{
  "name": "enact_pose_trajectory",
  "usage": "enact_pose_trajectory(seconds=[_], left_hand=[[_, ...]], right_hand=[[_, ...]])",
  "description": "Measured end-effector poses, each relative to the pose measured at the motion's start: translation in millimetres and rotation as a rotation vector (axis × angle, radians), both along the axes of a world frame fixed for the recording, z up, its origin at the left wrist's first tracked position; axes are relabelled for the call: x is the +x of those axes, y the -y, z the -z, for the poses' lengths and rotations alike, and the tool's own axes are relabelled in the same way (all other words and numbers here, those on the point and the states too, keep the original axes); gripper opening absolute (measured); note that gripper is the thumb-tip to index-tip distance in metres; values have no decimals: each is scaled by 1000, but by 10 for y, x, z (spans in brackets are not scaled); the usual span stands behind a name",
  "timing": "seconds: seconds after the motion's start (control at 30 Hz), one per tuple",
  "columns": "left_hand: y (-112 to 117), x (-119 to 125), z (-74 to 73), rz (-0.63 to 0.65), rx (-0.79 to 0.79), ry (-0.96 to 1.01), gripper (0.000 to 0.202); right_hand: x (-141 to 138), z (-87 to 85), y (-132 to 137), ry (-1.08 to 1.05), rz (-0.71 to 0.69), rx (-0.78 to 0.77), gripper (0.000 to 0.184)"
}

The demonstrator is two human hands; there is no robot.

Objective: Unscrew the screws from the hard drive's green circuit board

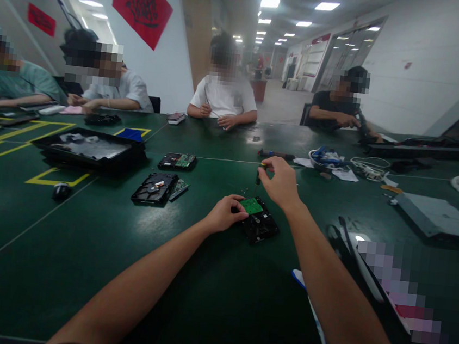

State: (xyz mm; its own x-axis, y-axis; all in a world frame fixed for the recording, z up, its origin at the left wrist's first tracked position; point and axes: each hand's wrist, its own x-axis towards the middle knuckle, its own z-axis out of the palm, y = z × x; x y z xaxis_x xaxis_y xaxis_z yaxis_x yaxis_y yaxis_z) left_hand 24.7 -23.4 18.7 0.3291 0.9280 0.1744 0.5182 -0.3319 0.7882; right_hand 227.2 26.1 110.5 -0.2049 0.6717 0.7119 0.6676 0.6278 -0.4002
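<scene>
A black hard drive (263, 227) with a green circuit board (253, 205) lies in front of me on the green table. My left hand (227, 214) grips its left edge, thumb and fingertips at the board. Above the far end of the drive, my right hand (281, 182) pinches a small screwdriver (258, 176) with a dark handle, held upright. Its tip points down near the board; whether it touches a screw I cannot tell. Tiny loose bits, perhaps screws, lie on the table just beyond the drive.
Left of my hands are an opened drive (154, 189), a loose board (179, 189) and another drive (177, 161). Farther left sit a black tray (88, 149) and a mouse (61, 191). A metal case (440, 216) and a cable basket (327, 157) stand right. Several people sit opposite.
</scene>
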Motion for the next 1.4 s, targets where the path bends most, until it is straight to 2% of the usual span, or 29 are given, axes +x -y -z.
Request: enact_pose_trajectory(seconds=[0.1, 0.27, 0.5, 0.7, 0.9, 1.07, 1.4], left_hand=[[7, -1, -5, 2, 4, 3, 10], [-3, 8, 5, -3, 9, -5, 8], [-11, 3, 15, 5, 7, -1, 9], [-22, -3, 49, -4, 20, 10, 10], [-11, -1, 27, 5, 7, 4, 10], [-8, -2, 25, 1, 20, -3, 10], [-22, 3, 41, 5, 23, 4, 9]], right_hand=[[6, 7, -11, -20, 6, -32, 12], [3, -9, 7, 29, -40, 15, 14], [5, -7, -6, -17, 5, -29, 13], [-10, -8, 12, 9, -21, 23, 11], [-1, -3, -2, -29, 13, -36, 10], [-10, -12, 17, 20, -33, 24, 11], [-3, -6, 0, 5, -15, 40, 9]])
